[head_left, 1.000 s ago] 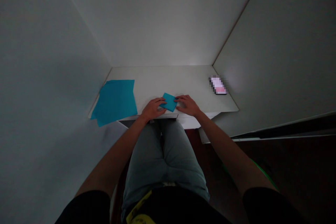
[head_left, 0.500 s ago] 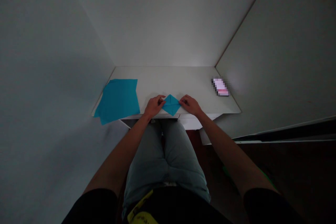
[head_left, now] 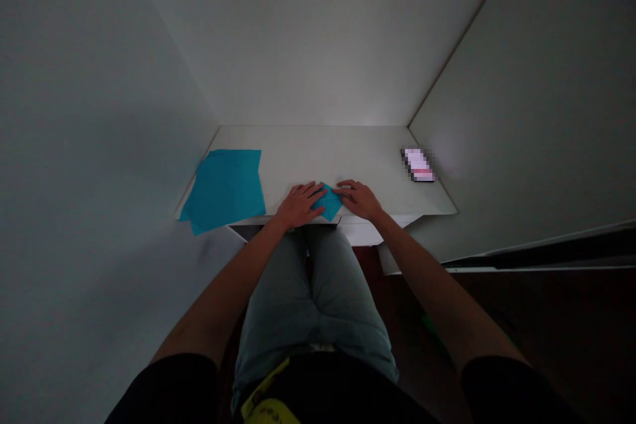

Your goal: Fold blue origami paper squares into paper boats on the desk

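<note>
Left hand, spread, and right hand, loosely open, touch folded paper; desk edge near.

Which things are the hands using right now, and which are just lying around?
In use:
- small paper, folded, under the left hand and at the fingertips of the right hand
- desk, under the paper

Lying around:
- phone, off to the right
- big sheets, untouched; same blue, so perhaps they belong too

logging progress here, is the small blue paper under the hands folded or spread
Folded: the small blue paper shows faint fold lines, though the left hand covers part of it.
</note>
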The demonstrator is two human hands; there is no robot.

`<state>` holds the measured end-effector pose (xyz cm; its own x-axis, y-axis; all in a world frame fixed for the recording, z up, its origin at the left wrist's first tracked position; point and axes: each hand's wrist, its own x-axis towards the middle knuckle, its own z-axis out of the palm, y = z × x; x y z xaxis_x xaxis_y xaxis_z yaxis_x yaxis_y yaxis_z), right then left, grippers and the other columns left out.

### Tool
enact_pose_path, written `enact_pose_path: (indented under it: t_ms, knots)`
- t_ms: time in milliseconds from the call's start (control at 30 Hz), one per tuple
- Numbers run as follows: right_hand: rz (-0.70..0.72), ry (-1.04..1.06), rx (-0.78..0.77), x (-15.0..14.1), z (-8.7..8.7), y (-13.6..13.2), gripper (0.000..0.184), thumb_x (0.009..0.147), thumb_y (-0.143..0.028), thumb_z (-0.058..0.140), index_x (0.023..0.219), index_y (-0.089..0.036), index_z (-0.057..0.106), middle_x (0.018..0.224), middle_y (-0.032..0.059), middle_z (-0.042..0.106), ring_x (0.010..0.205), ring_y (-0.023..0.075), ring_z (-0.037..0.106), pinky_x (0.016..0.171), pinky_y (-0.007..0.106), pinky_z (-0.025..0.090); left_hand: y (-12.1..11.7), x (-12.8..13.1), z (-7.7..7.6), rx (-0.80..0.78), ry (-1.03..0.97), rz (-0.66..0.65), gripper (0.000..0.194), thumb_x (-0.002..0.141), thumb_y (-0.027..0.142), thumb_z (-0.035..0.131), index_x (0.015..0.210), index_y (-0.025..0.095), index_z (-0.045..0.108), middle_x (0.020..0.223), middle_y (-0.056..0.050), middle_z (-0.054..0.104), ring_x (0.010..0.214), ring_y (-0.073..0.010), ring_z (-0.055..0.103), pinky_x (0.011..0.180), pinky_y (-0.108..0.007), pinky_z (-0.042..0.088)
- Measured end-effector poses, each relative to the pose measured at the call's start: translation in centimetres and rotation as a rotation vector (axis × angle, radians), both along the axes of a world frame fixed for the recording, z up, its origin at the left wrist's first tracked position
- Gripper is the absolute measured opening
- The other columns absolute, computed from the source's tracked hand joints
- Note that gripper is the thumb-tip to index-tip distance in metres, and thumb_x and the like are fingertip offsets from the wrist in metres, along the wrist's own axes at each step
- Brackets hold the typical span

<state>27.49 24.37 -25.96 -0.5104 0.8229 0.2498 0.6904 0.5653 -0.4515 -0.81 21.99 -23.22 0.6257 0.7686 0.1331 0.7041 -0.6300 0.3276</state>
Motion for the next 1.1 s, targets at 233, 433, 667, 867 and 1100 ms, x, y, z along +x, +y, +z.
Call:
enact_pose_path:
  t_ms: [233, 433, 667, 867, 1100]
  knots:
    - [-0.114, 0.250, -0.125, -0.2, 0.3, -0.1, 0.038, 0.108, -0.047, 0.052, 0.130, -0.028, 0.077, 0.126, 0.0076, 0.073, 0.086, 0.0198, 0.068, 0.089, 0.040, 0.059, -1.6, -1.1, 0.0, -0.022, -0.020, -0.115, 0.080, 0.088, 0.043, 0.080, 0.161, 0.028, 0.052, 0.171, -0.012, 0.046, 0.162, -0.0341, 0.037, 0.133, -0.055, 0.025]
    - [-0.214, 0.359, -0.182, -0.2, -0.3, 0.1, 0.047, 0.105, -0.064, 0.052, 0.117, -0.027, 0.079, 0.117, 0.0068, 0.077, 0.097, 0.0238, 0.070, 0.092, 0.041, 0.058, -1.0, -1.2, 0.7, -0.237, -0.314, 0.133, 0.030, 0.096, 0.029, 0.065, 0.123, 0.024, 0.078, 0.129, -0.008, 0.079, 0.122, -0.0298, 0.073, 0.112, -0.048, 0.053]
    - [-0.206, 0.420, -0.215, -0.1, 0.2, -0.1, 0.055, 0.108, -0.069, 0.040, 0.116, -0.029, 0.078, 0.120, 0.0061, 0.078, 0.115, 0.0280, 0.070, 0.104, 0.045, 0.054, 2.0, -0.3, 2.9, -0.483, -0.639, 0.311, 0.047, 0.086, 0.060, 0.077, 0.104, 0.017, 0.078, 0.093, -0.008, 0.081, 0.086, -0.0254, 0.075, 0.083, -0.038, 0.061]
    - [-0.200, 0.388, -0.246, -0.1, 0.2, -0.3, 0.053, 0.098, -0.071, 0.059, 0.124, -0.028, 0.075, 0.111, 0.0057, 0.079, 0.086, 0.0222, 0.070, 0.083, 0.038, 0.056, 2.7, 0.1, 0.9, -0.492, -0.537, 0.351, 0.043, 0.082, 0.062, 0.076, 0.090, 0.021, 0.079, 0.091, -0.005, 0.081, 0.088, -0.0268, 0.074, 0.083, -0.038, 0.060]
    - [-0.168, 0.430, -0.296, 0.1, -0.4, 0.1, 0.042, 0.093, -0.065, 0.066, 0.103, -0.026, 0.075, 0.089, 0.0025, 0.076, 0.077, 0.0194, 0.067, 0.072, 0.033, 0.052, 2.5, 0.3, 0.1, -0.472, -0.590, 0.350, 0.048, 0.087, 0.067, 0.071, 0.098, 0.020, 0.078, 0.096, -0.005, 0.080, 0.090, -0.0250, 0.072, 0.085, -0.036, 0.058]
